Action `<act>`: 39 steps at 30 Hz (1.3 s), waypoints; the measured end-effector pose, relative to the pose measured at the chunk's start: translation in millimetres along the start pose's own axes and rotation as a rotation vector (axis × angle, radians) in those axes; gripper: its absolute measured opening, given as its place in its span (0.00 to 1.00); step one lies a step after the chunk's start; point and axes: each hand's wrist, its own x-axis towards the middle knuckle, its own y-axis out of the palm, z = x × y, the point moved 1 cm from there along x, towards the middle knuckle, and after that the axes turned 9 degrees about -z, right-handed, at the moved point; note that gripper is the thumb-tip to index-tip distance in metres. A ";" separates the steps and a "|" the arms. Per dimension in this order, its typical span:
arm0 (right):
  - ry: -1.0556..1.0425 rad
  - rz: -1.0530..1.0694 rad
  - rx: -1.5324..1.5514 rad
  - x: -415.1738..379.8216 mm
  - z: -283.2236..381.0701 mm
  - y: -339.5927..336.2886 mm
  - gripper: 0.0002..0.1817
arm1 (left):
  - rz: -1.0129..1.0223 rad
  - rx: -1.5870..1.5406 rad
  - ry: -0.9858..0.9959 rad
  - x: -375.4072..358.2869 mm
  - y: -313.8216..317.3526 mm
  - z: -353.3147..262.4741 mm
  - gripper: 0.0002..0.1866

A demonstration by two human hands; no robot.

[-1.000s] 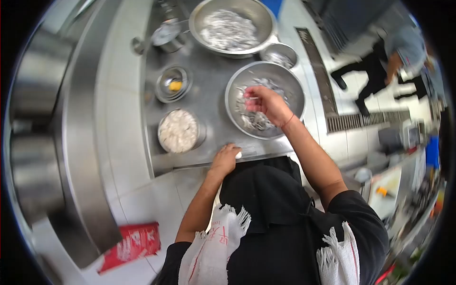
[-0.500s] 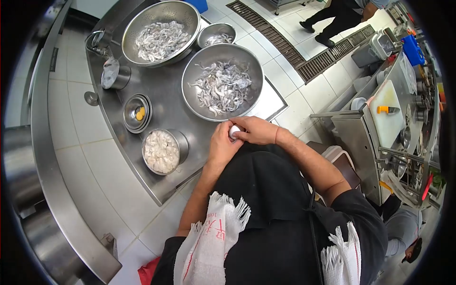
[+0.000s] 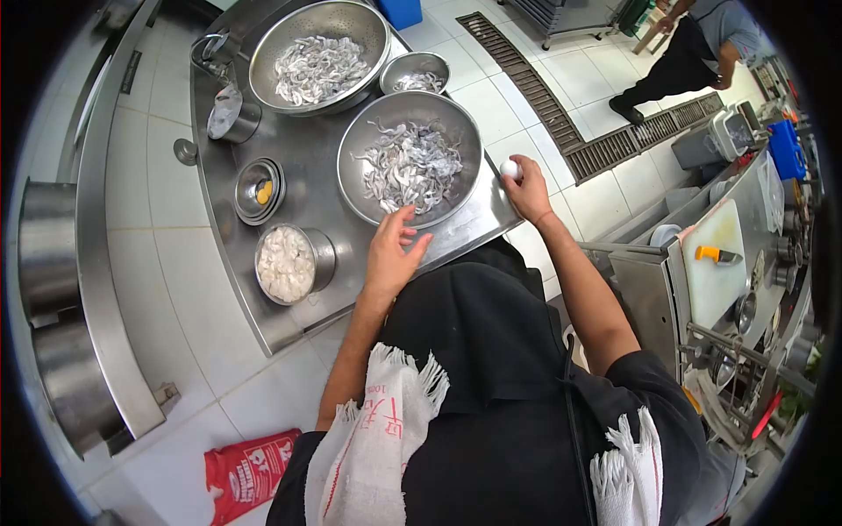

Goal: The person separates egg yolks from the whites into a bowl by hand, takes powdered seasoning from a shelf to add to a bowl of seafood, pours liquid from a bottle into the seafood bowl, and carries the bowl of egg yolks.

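Egg [image 3: 509,167], white and whole, sits pinched in the right hand [image 3: 529,188] at the right rim of the near bowl [image 3: 355,140] of pale strips; a clean crack probably wants a firm tap on that rim. Left hand [image 3: 390,254] rests open on the tabletop [image 3: 307,206], holding nothing. Small dish [image 3: 244,180] holds yolk; pot [image 3: 326,254] holds white pieces; far bowl [image 3: 373,31] holds more strips.

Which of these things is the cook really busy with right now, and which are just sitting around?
In hand:
- white egg, held in the right hand
- big bowl of pale strips, its rim under the open left hand

Lying about:
- colander of strips
- small dish with yolk
- tin of white pieces
- red bag on the floor
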 end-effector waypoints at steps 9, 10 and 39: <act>-0.172 0.118 -0.035 12.3 -18.8 15.9 0.25 | -0.116 -0.053 -0.145 -9.3 6.7 -5.6 0.29; -0.113 0.129 0.013 9.7 -21.3 15.1 0.25 | -0.117 -0.048 -0.156 -9.8 7.7 -7.0 0.29; 0.416 0.892 0.553 54.8 180.1 57.9 0.25 | -0.154 -0.151 0.019 81.9 -17.3 -19.9 0.25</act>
